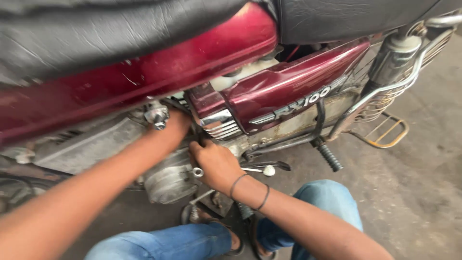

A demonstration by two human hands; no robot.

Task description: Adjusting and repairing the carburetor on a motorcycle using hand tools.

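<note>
1. Right hand (216,163) is curled shut around a small metal wrench (198,172), its ring end poking out beside the fingers (204,169).
2. Left hand (175,126) reaches in behind the maroon side panel (284,94); its fingers are hidden, grip can't be told.
3. The engine case (168,180) sits just below both hands, handy for bracing.

The left hand (175,126) reaches behind the maroon side cover (284,94); its fingers are hidden, so its grip cannot be determined. The right hand (216,163) conceals most of a small chrome spanner (198,172). The fuel tank (120,82) and seat (346,17) are cut off by the upper edge. The left forearm (57,216) is blurred.
</note>
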